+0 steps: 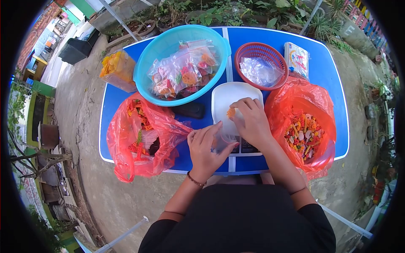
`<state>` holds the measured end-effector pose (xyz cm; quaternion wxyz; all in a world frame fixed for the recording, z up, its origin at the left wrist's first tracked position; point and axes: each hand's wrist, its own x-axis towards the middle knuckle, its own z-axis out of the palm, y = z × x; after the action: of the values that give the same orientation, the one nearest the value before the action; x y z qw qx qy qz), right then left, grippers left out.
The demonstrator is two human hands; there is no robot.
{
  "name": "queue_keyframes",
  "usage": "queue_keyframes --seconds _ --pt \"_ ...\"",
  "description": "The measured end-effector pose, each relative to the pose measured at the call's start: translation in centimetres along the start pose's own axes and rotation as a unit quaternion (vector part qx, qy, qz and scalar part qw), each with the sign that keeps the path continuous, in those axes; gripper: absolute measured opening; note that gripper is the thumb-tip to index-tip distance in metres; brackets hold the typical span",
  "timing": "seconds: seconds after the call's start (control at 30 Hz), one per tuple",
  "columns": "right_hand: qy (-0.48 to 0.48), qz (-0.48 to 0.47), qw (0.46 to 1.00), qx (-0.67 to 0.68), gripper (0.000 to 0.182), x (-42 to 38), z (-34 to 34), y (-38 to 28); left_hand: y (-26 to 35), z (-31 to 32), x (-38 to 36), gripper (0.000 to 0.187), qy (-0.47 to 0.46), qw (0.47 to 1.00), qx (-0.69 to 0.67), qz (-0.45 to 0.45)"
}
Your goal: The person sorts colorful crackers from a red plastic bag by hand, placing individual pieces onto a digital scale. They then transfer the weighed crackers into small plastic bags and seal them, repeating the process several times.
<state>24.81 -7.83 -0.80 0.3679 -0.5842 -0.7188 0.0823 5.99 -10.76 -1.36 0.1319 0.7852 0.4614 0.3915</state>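
Note:
My left hand (pixel 207 145) is curved around a small clear plastic bag (pixel 224 142), thumb and fingers at its two sides, just in front of the white kitchen scale (pixel 222 93). Over the scale's pan, my right hand (pixel 252 123) pinches a small orange cracker (pixel 230 113) between thumb and fingers. The scale's dark button panel (pixel 248 147) is partly covered by my right wrist. To the right stands an opened red plastic bag (pixel 325 114) full of mixed colourful crackers (pixel 304 134).
Behind sits a light-blue basin (pixel 141 55) of filled snack bags (pixel 181 71). A red basket (pixel 258 47) holds clear bags (pixel 261 71), beside a white packet (pixel 296 60). Another red bag (pixel 122 147), a tub of yellow chips (pixel 118 69) and a black object (pixel 188 110) occupy the blue table's left side.

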Motion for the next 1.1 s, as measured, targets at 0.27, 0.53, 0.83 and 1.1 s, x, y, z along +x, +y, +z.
queue_keyframes --seconds 0.27,0.53,0.83,1.1 --pt "-0.007 0.136 0.972 0.194 0.017 -1.5 -1.8 -0.4 0.3 0.7 0.1 0.063 -0.023 0.998 0.003 -0.05" --pt "-0.014 0.039 0.999 -0.03 0.023 -1.9 -0.5 -0.1 0.2 1.0 0.3 0.068 -0.032 0.998 0.007 -0.05" --pt "-0.001 0.044 0.995 0.094 0.022 -2.1 -1.2 0.3 0.3 0.9 0.0 0.067 -0.034 0.998 0.02 -0.046" --pt "0.018 0.172 0.89 0.422 0.01 -3.0 -1.6 -1.4 0.8 0.8 0.5 0.067 -0.033 0.999 0.038 -0.012"
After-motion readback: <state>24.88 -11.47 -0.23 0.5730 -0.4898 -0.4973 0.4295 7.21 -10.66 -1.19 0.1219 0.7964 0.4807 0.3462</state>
